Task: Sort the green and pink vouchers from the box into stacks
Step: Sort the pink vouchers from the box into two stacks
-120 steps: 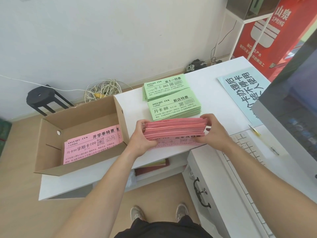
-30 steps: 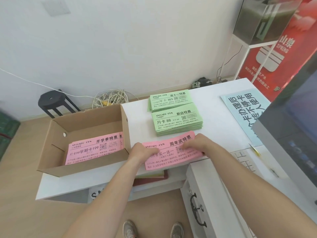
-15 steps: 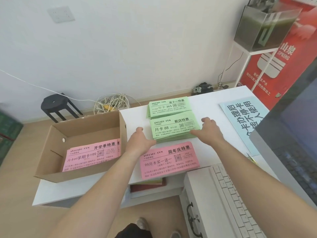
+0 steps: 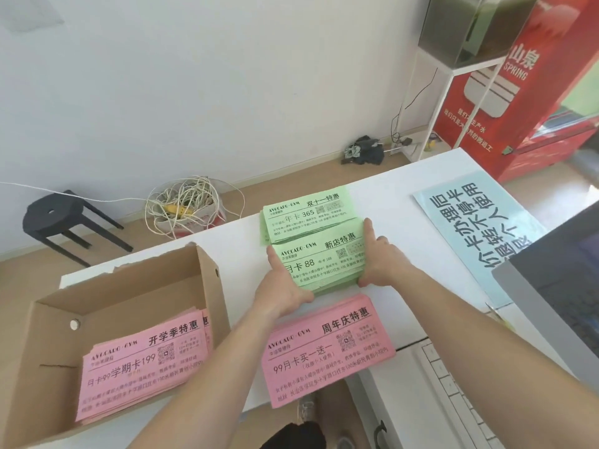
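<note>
Two green voucher stacks lie on the white table (image 4: 418,296), one behind the other. My left hand (image 4: 281,288) lies along the left edge of the near green stack (image 4: 324,264), and my right hand (image 4: 380,261) lies along its right edge. Fingers of both run straight along the sides, thumbs at the near corners. The far green stack (image 4: 308,215) touches it from behind. A pink voucher stack (image 4: 327,351) lies just in front, at the table's near edge. More pink vouchers (image 4: 142,361) lie in the open cardboard box (image 4: 212,286) to the left.
A blue printed sign (image 4: 470,228) lies on the table to the right, beside a monitor (image 4: 567,286). A white keyboard (image 4: 453,384) sits at lower right. On the floor behind are a black stool (image 4: 55,218) and a tangle of cables (image 4: 184,205).
I set the pink stack down flat at the table's near edge. Both hands then left it and moved back to the sides of the near green stack.
</note>
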Motion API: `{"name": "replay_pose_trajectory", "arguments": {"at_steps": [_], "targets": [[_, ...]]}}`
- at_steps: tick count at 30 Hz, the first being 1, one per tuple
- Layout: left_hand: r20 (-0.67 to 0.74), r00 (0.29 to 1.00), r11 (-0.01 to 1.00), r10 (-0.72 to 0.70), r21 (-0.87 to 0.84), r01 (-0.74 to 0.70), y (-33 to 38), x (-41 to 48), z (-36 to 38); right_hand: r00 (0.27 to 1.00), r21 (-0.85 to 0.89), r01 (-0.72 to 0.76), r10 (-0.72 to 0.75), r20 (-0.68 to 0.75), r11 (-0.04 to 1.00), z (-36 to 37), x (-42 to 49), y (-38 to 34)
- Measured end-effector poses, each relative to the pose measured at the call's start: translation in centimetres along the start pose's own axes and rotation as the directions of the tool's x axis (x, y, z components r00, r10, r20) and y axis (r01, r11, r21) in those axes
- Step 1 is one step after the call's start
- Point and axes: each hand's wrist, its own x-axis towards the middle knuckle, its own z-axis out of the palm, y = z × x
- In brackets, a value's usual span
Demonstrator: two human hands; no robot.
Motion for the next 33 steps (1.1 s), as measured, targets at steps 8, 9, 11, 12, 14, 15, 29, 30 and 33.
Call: {"name": "replay_pose_trajectory", "arguments": {"at_steps": [8,9,11,12,14,15,29,30,33], "targets": [[0.081,0.995,0.995,0.050,-0.093,-0.043,4.8,0.7,1.6,0.998,0.012,-0.060,0.060,-0.026,0.998,-2.2,0.2,5.1],[0.088,0.994,0.993,0.058,-0.106,-0.048,5.7,1.0,2.1,0.997,0.015,-0.074,0.074,-0.031,0.997,-2.7,0.3,6.0],[0.099,0.993,0.992,0.066,-0.114,-0.054,7.3,1.6,3.2,0.994,0.011,-0.101,0.102,-0.035,0.995,-3.7,0.6,7.6],[0.103,0.992,0.992,0.070,-0.112,-0.058,8.0,1.9,3.7,0.993,0.004,-0.111,0.111,-0.040,0.994,-4.1,0.7,8.2],[0.116,0.990,0.992,0.080,-0.104,-0.069,9.1,2.3,4.4,0.991,-0.008,-0.130,0.129,-0.045,0.992,-4.7,0.8,9.1],[0.123,0.989,0.992,0.085,-0.104,-0.072,9.6,2.6,4.6,0.989,-0.017,-0.139,0.138,-0.046,0.990,-5.0,1.0,9.5],[0.043,0.994,0.974,0.102,-0.206,-0.091,7.8,3.5,0.5,0.984,-0.177,-0.178,0.178,-0.012,0.968,-8.6,0.5,8.3],[-0.024,0.996,0.970,0.082,-0.226,-0.085,6.7,3.7,-1.0,0.989,-0.192,-0.149,0.148,-0.020,0.970,-9.5,0.5,7.3],[-0.214,0.976,0.981,0.033,-0.179,-0.072,3.9,4.8,-4.8,0.999,-0.154,-0.042,0.041,-0.006,0.987,-11.8,1.3,3.3]]}}
